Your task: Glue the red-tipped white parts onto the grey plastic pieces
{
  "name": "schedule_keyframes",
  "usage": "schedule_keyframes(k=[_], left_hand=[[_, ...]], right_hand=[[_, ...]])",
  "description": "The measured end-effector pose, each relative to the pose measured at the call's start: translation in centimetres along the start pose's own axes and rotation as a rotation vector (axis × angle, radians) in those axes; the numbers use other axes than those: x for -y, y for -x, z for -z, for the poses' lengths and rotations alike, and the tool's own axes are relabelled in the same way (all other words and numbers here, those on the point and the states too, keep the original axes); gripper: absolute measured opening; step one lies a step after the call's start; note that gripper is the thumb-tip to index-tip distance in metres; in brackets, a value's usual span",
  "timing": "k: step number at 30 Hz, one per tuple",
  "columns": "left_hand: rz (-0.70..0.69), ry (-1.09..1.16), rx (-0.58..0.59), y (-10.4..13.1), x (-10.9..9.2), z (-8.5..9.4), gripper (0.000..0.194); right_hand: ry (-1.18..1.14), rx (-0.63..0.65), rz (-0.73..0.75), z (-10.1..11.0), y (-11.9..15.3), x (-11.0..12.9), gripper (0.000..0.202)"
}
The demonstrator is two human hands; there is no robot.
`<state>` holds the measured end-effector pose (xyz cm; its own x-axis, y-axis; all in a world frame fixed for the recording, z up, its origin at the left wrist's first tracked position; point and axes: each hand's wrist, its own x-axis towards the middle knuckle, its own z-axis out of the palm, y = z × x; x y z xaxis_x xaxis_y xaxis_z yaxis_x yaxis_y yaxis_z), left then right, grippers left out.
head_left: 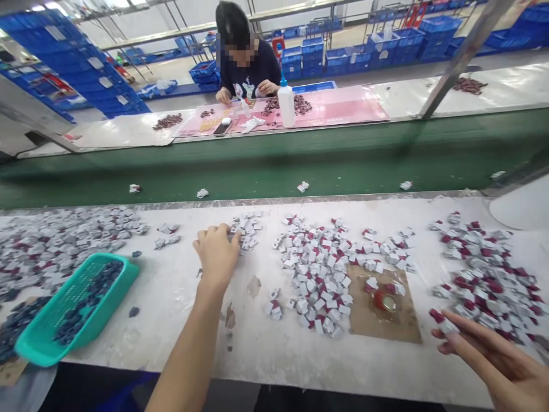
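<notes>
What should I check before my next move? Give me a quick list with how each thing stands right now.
1. Right hand holding a maroon-and-grey piece: ok, visibly pinched.
2. Left hand gripping something: cannot tell; it is at a small cluster, its grip hidden.
3. Brown board free of loose pieces: not ok, a few lie on it.
4. Teal basket upright: ok, dark pieces inside.
5. Left hand apart from the basket: ok.

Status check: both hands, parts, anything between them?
Right hand pinching maroon-white part. Left hand at small pile, grip hidden. Brown board, large pile between them.
</notes>
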<state>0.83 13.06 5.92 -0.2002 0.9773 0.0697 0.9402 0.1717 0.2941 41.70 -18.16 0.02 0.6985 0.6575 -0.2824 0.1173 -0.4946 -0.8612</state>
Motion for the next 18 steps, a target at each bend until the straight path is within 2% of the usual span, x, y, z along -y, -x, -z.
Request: schedule_keyframes(k=[3, 6, 8, 12, 15, 18], left_hand=[[-0.011, 0.131, -0.033, 1.6, -1.0, 1.0, 0.022], [-0.002, 0.308, -0.005, 4.7, -1.9, 1.6, 0.027], [0.059, 0.530, 0.091, 7.8, -2.6, 1.6, 0.035], [0.268, 1.027, 0.316, 14.7, -5.0, 1.0, 0.057], [0.302, 1.090, 0.464, 18.3, -7.0, 0.2, 0.056], [0.243, 1.067, 0.516, 19.8, -8.4, -0.7, 0.041]], right_hand=[[-0.143, 0.033, 0.073, -1.3, 0.1, 2.7, 0.045], [-0.298, 0.102, 0.156, -2.7, -0.2, 4.5, 0.036], [-0.368, 0.159, 0.124, -3.3, -0.4, 4.9, 0.035], [-0.432, 0.284, 0.020, -3.5, -1.0, 4.9, 0.042], [-0.407, 0.350, 0.001, -3.2, -1.8, 5.0, 0.042], [-0.348, 0.380, 0.064, -3.0, -2.4, 5.0, 0.034]])
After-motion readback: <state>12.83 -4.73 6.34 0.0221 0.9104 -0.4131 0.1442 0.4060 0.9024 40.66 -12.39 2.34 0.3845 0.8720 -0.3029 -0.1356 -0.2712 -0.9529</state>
